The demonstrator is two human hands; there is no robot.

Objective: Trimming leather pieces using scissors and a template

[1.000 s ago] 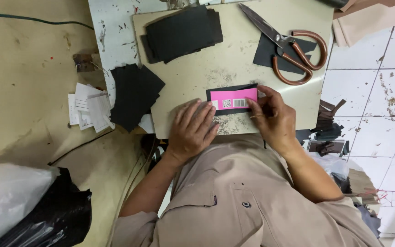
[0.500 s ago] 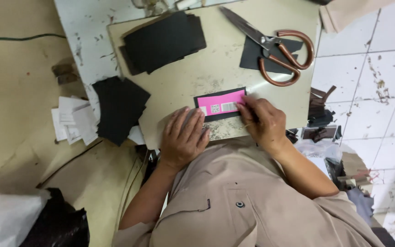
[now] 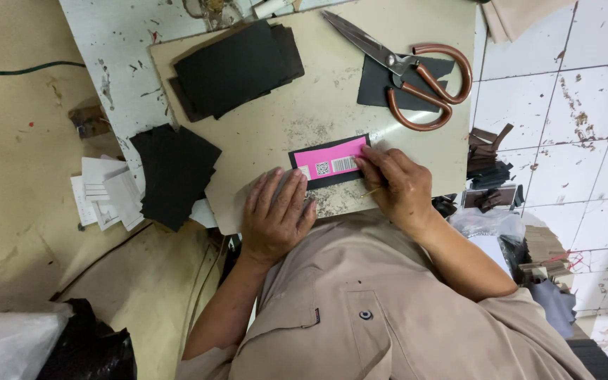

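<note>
Fingers (image 3: 371,163) of the right hand (image 3: 397,184) press, nearly flat, on the pink label (image 3: 332,160) atop a black card (image 3: 302,156) on the table (image 3: 304,105); the left hand (image 3: 276,214) lies spread, holding nothing, just beside it.

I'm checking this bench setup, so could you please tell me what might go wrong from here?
The pink label sits on a black piece, pinned only by the right hand at one end; it could possibly skew. The scissors lie close beyond that hand, blades exposed. The black stack overhangs the board edge and might slide off.
</note>
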